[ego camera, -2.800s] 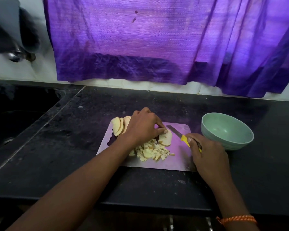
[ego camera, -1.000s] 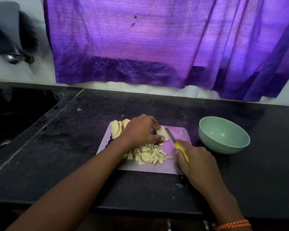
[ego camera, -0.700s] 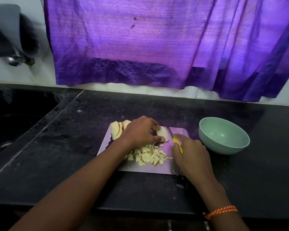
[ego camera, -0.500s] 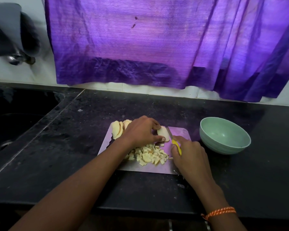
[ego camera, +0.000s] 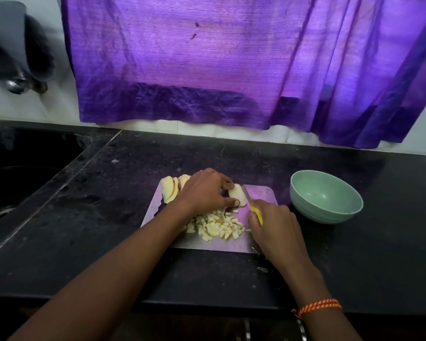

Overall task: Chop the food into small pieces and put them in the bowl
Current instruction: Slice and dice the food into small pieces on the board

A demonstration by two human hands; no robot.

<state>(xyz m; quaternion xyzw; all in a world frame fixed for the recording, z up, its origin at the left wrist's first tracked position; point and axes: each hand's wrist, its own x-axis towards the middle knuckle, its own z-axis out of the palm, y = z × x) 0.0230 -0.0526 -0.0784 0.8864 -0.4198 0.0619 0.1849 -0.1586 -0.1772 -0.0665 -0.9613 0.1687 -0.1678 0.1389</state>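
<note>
A pale cutting board (ego camera: pixel 258 194) lies on the black counter. My left hand (ego camera: pixel 204 190) pinches a stack of pale food slices (ego camera: pixel 236 194) between thumb and fingers. My right hand (ego camera: pixel 272 222) grips a yellow-handled knife (ego camera: pixel 255 212) whose blade stands against the right side of that stack. A heap of small chopped pieces (ego camera: pixel 217 225) lies on the board in front of my left hand. More uncut slices (ego camera: pixel 171 187) sit at the board's far left. A light green bowl (ego camera: pixel 325 196) stands right of the board; nothing shows inside it.
A dark sink (ego camera: pixel 17 173) is set into the counter at the left, with a tap (ego camera: pixel 17 84) above it. A purple curtain (ego camera: pixel 219 65) hangs over the back wall. The counter's front edge (ego camera: pixel 207 303) runs below my arms.
My right hand has moved the knife left, from the board's right side up against the slices held by my left hand. The left hand has stayed in place.
</note>
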